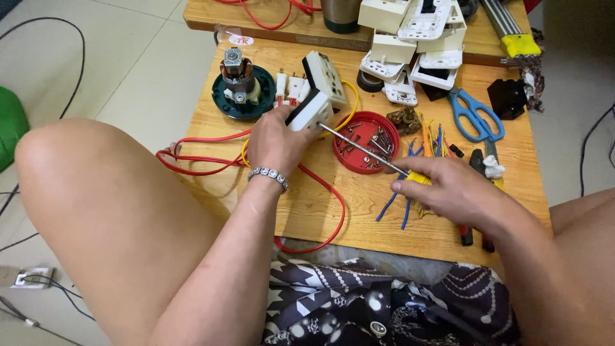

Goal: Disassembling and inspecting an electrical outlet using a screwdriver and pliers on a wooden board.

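Left hand [277, 142] grips white socket block [310, 110] at table's middle; right hand [448, 191] clenches yellow-handled screwdriver [366, 151], its shaft running up-left across red screw dish [349, 160], tip at the block's lower right edge, nearer the left hand.

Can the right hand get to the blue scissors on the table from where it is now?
Probably yes. The blue scissors lie uncovered on the table, just beyond the right hand. But that hand holds a screwdriver, so it would likely have to put it down first.
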